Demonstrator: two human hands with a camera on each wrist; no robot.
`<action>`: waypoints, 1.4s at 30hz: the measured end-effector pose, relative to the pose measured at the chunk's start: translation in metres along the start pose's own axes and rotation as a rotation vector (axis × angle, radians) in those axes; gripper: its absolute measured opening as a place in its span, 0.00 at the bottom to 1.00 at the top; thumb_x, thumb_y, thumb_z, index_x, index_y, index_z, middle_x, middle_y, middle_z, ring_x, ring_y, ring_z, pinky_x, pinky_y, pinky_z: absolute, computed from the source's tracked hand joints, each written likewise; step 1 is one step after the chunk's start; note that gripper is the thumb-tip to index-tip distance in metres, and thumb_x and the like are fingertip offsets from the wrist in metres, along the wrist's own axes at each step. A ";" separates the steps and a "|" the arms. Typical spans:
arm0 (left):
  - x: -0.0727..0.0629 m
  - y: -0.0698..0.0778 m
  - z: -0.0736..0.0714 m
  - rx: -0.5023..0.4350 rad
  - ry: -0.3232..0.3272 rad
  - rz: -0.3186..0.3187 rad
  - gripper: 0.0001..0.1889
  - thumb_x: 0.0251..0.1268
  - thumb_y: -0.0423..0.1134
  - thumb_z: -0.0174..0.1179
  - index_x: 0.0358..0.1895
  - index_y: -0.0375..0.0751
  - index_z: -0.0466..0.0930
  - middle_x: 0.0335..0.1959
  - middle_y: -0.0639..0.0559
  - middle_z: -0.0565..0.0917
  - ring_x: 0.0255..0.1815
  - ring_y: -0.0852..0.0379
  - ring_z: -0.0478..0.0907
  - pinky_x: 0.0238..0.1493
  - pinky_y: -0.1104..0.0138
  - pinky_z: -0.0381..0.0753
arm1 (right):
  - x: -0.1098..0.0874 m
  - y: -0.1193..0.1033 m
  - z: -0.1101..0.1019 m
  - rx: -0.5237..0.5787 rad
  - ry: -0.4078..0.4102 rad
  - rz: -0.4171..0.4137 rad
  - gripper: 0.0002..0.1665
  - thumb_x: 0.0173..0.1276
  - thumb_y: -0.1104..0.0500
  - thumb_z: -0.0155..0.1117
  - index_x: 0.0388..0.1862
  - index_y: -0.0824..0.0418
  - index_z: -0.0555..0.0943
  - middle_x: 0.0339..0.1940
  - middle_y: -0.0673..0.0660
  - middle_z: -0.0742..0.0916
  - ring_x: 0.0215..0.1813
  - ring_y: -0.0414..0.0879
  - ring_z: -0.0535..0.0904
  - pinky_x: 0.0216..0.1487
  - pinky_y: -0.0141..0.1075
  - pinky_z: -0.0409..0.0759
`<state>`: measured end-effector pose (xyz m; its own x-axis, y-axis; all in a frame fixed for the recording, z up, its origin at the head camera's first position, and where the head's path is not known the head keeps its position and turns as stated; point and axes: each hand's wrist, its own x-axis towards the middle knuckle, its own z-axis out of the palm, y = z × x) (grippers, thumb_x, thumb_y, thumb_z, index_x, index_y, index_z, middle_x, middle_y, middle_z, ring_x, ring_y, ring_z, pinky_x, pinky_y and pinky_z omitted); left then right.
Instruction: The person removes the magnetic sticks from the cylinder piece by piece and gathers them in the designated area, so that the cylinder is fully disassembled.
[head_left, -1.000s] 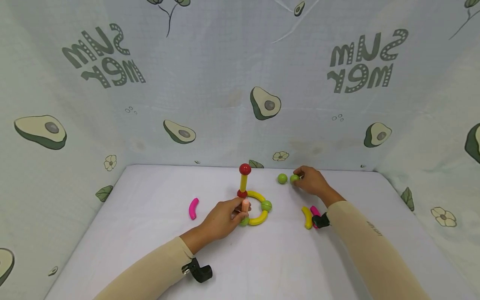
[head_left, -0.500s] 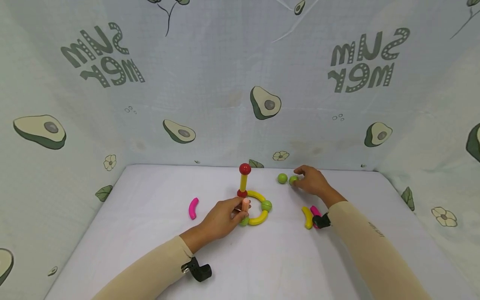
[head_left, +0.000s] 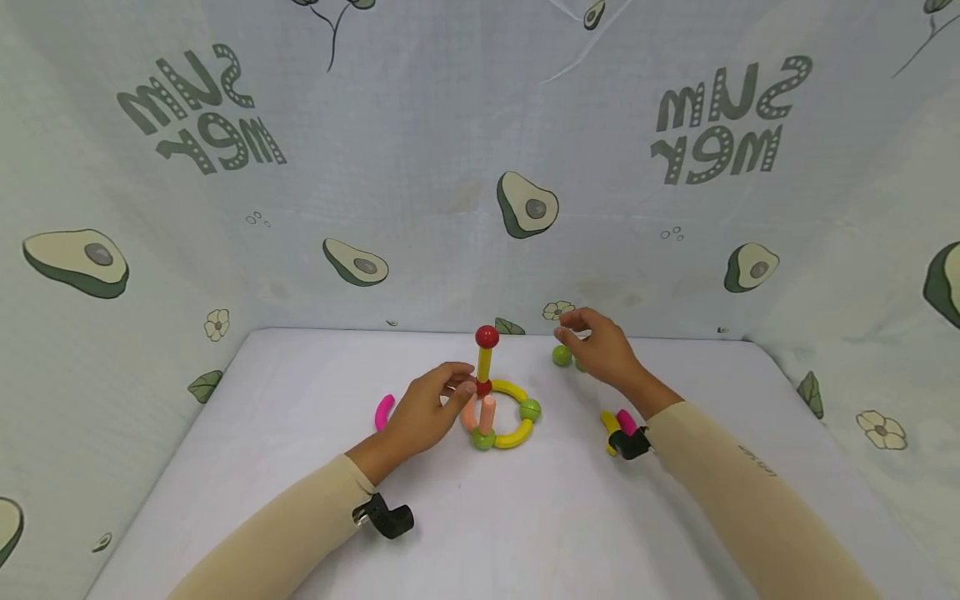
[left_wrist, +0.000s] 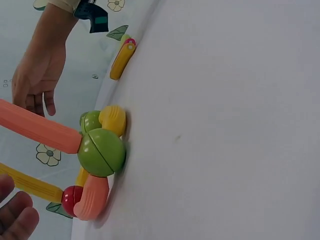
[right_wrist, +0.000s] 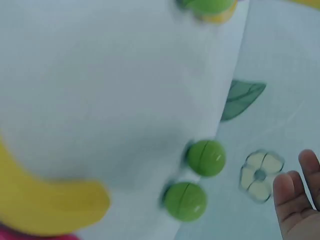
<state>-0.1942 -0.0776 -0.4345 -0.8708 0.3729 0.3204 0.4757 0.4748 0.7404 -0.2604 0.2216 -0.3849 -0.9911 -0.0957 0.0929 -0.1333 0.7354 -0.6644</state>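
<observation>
The left hand (head_left: 423,410), thumb and fingers parted and holding nothing, is just beside the toy ring (head_left: 515,435), which lies flat to that hand's right. Beyond its thumb, a peach stick (head_left: 487,415) stands upright on the ring; past its fingertips a yellow stick (head_left: 484,365) points up, long axis near vertical, topped by a red ball (head_left: 487,337). The right hand (head_left: 606,350), loosely spread, holds nothing near two green balls (head_left: 562,356).
</observation>
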 end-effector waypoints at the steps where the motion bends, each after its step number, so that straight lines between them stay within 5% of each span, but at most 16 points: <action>1: 0.003 -0.001 0.000 0.004 0.023 -0.020 0.20 0.77 0.43 0.60 0.65 0.38 0.75 0.53 0.52 0.84 0.53 0.58 0.81 0.55 0.64 0.82 | -0.001 -0.005 0.002 0.013 -0.005 -0.020 0.24 0.79 0.47 0.60 0.65 0.60 0.76 0.60 0.61 0.83 0.60 0.60 0.78 0.56 0.54 0.81; 8: 0.023 -0.007 0.005 -0.055 0.034 -0.149 0.25 0.74 0.41 0.64 0.69 0.37 0.73 0.61 0.42 0.80 0.59 0.51 0.79 0.58 0.59 0.82 | -0.006 -0.037 0.022 0.057 -0.086 -0.081 0.26 0.79 0.42 0.58 0.64 0.58 0.77 0.55 0.56 0.85 0.59 0.56 0.79 0.58 0.55 0.79; 20: 0.041 -0.012 0.013 -0.049 -0.019 -0.208 0.26 0.75 0.41 0.63 0.72 0.42 0.71 0.63 0.48 0.81 0.63 0.52 0.79 0.61 0.62 0.79 | -0.004 -0.069 0.037 0.117 -0.146 -0.099 0.32 0.79 0.37 0.55 0.66 0.58 0.79 0.58 0.57 0.85 0.61 0.55 0.80 0.59 0.55 0.79; 34: 0.048 -0.012 0.022 -0.095 -0.025 -0.171 0.20 0.77 0.39 0.60 0.66 0.38 0.75 0.54 0.45 0.86 0.56 0.47 0.84 0.54 0.61 0.84 | 0.000 -0.078 0.047 0.091 -0.236 -0.075 0.33 0.77 0.31 0.51 0.52 0.56 0.84 0.49 0.56 0.86 0.52 0.54 0.80 0.54 0.51 0.80; 42: 0.049 -0.013 0.021 -0.044 -0.026 -0.157 0.18 0.77 0.39 0.60 0.64 0.37 0.77 0.53 0.45 0.87 0.55 0.49 0.85 0.54 0.61 0.83 | 0.000 -0.080 0.048 0.081 -0.236 -0.078 0.28 0.77 0.36 0.57 0.54 0.58 0.82 0.49 0.56 0.87 0.51 0.52 0.81 0.54 0.49 0.80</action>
<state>-0.2404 -0.0491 -0.4412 -0.9305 0.3170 0.1836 0.3273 0.4942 0.8054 -0.2497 0.1304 -0.3672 -0.9502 -0.3109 -0.0231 -0.2000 0.6647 -0.7198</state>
